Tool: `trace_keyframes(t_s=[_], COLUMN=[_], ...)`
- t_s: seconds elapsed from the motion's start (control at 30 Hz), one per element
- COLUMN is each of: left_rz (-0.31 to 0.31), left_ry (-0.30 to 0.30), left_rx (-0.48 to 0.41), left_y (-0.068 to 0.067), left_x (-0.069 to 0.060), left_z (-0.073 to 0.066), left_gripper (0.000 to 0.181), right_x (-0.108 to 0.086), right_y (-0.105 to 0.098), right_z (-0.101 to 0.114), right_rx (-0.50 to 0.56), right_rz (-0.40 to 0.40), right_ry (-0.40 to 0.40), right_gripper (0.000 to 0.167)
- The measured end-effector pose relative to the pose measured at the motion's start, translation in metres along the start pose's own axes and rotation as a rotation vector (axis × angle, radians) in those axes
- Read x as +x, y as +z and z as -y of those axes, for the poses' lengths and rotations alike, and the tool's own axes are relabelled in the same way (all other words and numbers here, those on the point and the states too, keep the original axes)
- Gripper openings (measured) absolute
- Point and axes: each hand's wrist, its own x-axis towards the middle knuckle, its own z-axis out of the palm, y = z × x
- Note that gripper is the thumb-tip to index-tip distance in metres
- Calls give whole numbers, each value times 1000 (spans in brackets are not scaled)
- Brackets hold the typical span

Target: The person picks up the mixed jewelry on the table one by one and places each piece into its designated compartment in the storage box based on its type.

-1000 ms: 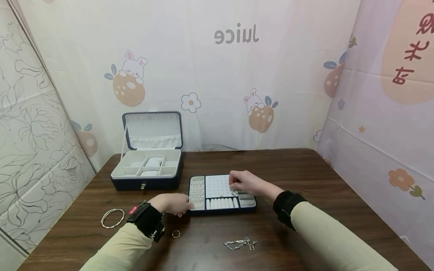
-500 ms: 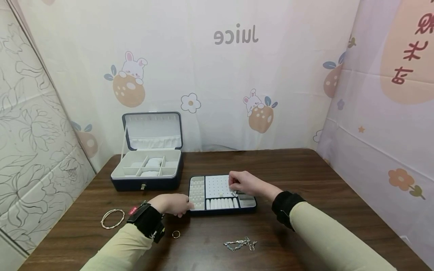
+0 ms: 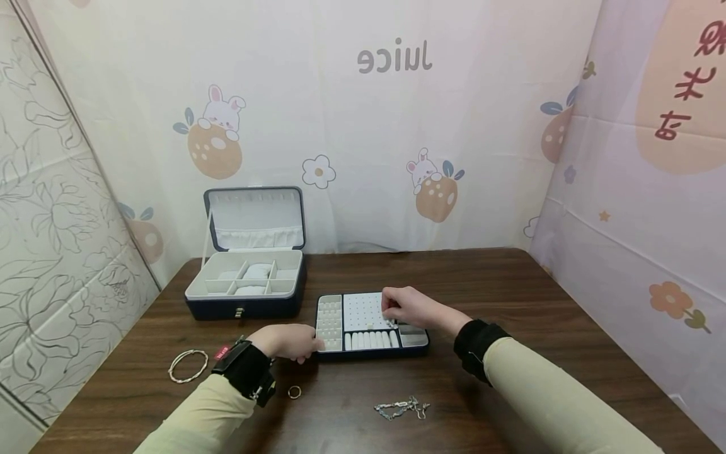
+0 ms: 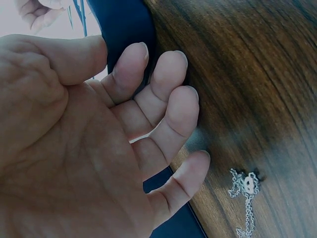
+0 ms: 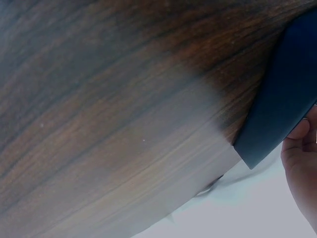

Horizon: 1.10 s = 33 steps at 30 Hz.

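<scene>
A dark blue jewellery tray [image 3: 371,354] with a white dotted board, ring rolls and small compartments lies mid-table. My left hand [image 3: 288,342] grips its left end, thumb over the rim; in the left wrist view the fingers [image 4: 182,111] curl beneath it. At the board's right side my right hand [image 3: 409,304] has its fingers bent together. They pinch a small shiny jewellery piece [image 3: 392,323], too small to identify and partly hidden. The right wrist view catches part of a hand [image 5: 301,166] beside the tray's dark side [image 5: 277,99].
Behind to the left stands an open dark blue jewellery box [image 3: 245,308] with compartments and white cushions. A bangle [image 3: 188,367] lies at the left and a ring [image 3: 294,392] near the left wrist. A silver chain [image 3: 401,407] rests on the wooden table [image 3: 334,422] in front.
My right hand and wrist have shifted very slightly to the left over the board. The left hand and the tray stay where they were.
</scene>
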Motion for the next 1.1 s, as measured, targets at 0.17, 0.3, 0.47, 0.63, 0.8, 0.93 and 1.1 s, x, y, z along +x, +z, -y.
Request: trace_keyframes(t_s=[0.17,0.3,0.47,0.63,0.8,0.93,1.1], left_rz=[-7,-10,-9,-5,-6,-6,-5], left_ry=[8,10,5,5,15,16,14], left_rx=[2,9,5,7,0,-8,-3], left_y=[0,0,1,1,1,1,1], left_x=[0,0,1,1,1,0,-1], left_z=[0,0,1,2,2,1,0], left_gripper=[28,28,28,28,29,28,28], right_x=[1,1,1,1,-1,-2,-2], right_y=[0,1,1,1,-1,-2,-2], right_z=[-1,-1,0,1,2,2,4], right_rx=[0,-10,-16,-20,-37,-46,-48], right_rz=[6,7,6,2,-6,-1,2], right_ry=[17,18,20,13,7,3,-2], right_gripper=[11,12,12,13,12,12,13])
